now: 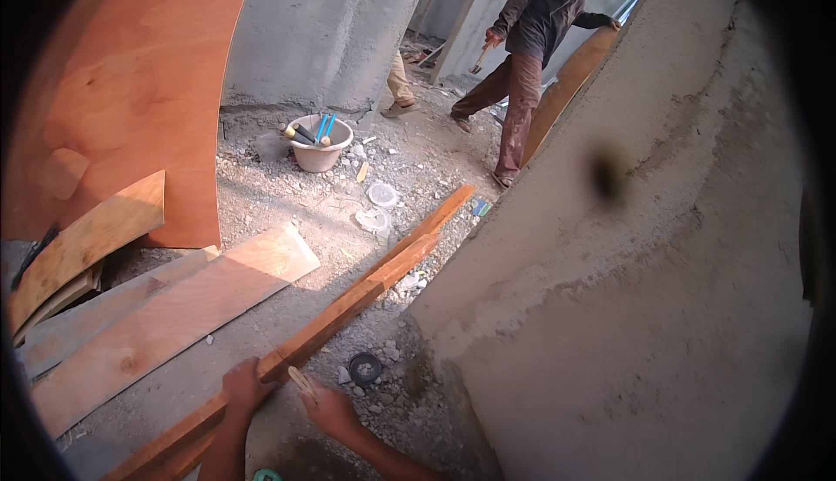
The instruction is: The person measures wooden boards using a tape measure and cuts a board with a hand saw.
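Observation:
Long reddish-brown timber battens (348, 302) lie side by side, running from the lower left toward the centre. My left hand (244, 385) is closed round the near part of the battens. Just to its right, my right hand (329, 409) is closed on a slim pale double-pronged thing (302, 381) whose kind I cannot make out. Its tips point at the battens' side. A dark ring-shaped roll (365, 369) lies on the gravel beyond my right hand.
Flat planks (174, 324) lie to the left, near a large plywood sheet (148, 115). A whitish bucket (319, 154) holds tools. A rough concrete wall (627, 307) bounds the right. Another person (535, 37) walks at the back; another leg (399, 80) shows behind.

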Demonstrator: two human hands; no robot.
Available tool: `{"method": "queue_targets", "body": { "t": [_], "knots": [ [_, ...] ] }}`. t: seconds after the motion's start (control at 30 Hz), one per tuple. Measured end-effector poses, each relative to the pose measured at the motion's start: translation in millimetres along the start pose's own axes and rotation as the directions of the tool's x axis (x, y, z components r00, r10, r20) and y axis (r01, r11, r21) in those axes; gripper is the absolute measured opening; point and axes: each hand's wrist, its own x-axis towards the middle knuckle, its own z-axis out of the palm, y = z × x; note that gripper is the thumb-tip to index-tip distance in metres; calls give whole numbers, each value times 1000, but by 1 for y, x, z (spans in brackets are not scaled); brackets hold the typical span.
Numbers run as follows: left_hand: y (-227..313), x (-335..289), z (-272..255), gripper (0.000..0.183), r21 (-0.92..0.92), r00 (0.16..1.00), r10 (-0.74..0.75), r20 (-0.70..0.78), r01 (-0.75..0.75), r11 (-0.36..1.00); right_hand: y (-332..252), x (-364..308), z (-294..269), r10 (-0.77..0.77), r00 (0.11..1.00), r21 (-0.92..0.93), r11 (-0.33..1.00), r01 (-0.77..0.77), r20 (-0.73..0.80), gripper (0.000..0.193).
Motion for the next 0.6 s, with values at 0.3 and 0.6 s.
{"method": "queue_targets", "body": {
  "t": [0.3,0.6],
  "knots": [
    [-1,0,0,63,8,999,29,-37,-29,1000,14,8,17,-114,976,43,991,124,-188,54],
    [-3,3,8,57,7,995,71,-69,-70,998,22,10,26,-17,985,65,997,29,-174,49]
  ]
}}
